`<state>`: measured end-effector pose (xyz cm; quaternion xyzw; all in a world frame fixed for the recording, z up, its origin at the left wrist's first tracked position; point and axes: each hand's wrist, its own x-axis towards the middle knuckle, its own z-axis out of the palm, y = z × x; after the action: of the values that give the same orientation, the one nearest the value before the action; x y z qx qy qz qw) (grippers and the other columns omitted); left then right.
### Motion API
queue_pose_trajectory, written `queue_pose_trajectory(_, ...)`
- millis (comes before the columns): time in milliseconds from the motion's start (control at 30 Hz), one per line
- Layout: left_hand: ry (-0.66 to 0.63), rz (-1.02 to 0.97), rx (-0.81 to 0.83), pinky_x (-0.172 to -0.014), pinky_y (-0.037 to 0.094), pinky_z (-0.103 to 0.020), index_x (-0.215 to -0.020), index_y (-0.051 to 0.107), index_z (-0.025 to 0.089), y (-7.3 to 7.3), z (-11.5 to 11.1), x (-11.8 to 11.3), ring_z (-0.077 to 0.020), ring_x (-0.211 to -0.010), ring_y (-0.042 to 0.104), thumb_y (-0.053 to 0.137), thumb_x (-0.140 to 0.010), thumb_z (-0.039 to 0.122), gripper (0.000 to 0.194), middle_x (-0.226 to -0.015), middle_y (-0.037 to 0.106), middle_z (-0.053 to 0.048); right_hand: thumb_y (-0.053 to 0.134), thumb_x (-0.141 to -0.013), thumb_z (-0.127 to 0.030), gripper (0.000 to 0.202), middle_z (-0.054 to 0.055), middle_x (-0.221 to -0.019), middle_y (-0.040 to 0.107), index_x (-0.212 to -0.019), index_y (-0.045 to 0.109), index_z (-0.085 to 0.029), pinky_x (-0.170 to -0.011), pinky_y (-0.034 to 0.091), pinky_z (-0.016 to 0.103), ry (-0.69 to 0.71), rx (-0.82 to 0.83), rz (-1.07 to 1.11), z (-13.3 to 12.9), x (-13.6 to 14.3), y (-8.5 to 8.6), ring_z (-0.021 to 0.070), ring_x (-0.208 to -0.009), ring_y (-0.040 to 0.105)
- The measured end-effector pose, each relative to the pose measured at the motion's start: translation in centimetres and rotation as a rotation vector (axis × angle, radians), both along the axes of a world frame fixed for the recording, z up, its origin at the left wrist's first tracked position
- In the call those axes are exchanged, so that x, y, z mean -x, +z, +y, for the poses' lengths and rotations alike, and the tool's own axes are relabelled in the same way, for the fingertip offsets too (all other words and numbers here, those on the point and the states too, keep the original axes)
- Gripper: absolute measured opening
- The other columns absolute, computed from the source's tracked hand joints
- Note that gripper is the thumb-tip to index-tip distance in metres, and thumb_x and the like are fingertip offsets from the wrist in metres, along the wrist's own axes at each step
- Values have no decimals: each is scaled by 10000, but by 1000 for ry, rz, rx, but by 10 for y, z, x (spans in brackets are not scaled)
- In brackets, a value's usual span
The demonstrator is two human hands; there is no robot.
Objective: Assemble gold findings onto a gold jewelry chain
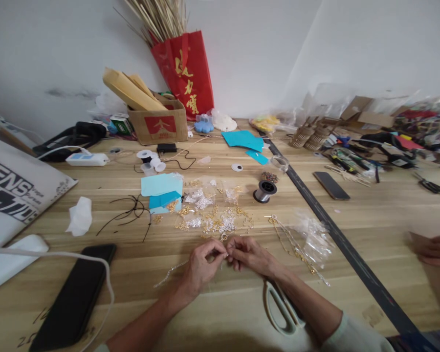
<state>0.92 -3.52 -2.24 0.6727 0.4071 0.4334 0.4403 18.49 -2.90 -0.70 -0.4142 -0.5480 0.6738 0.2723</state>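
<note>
Just in front of the bead piles my left hand (204, 261) and my right hand (247, 254) meet, fingertips pinched close together. A silver chain (170, 274) trails on the table from under my left hand, which appears to pinch its other end. My right fingers are closed on something too small to make out. A small ring-shaped clasp (224, 237) shows just beyond the fingertips. Scissors with pale handles (282, 313) lie partly beneath my right forearm. Gold and silver findings (223, 222) are heaped ahead of both hands.
To the right lie finished-looking chains (286, 239) and clear plastic bags (313, 237). A wire spool (265, 191) and a bead jar (275, 168) stand farther back. A black phone (75, 293) lies left, crossed by a white cable. Another person's hand (438, 252) rests at far right.
</note>
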Motion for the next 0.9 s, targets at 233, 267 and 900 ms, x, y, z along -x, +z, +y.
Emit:
queue_pose_trajectory(233,-16,-61,89,-672,485,-270,-705,627,146,7,1,3,-162,-693,611,602,-783,176,87,-729,650,-51,620,-770,-563,433,-9,-663,570,-763,516,-143,-471,455,189,-39,-14,-22,0,1,1,73,-505,544)
queue_pose_trajectory(267,-18,-74,87,-681,486,-272,-708,627,146,7,1,3,-165,-710,615,603,-784,180,87,-745,655,-54,620,-772,-559,429,-9,-657,570,-760,518,-143,-473,455,191,-39,-18,-26,0,1,1,74,-504,542)
queue_pose_trajectory(900,-33,-145,315,-693,443,-268,-705,621,140,22,3,7,-170,-740,586,606,-772,276,153,-764,662,-61,486,-899,-296,196,-25,-593,560,-760,521,-163,-484,403,182,-29,-285,-246,-3,-3,4,87,-506,525)
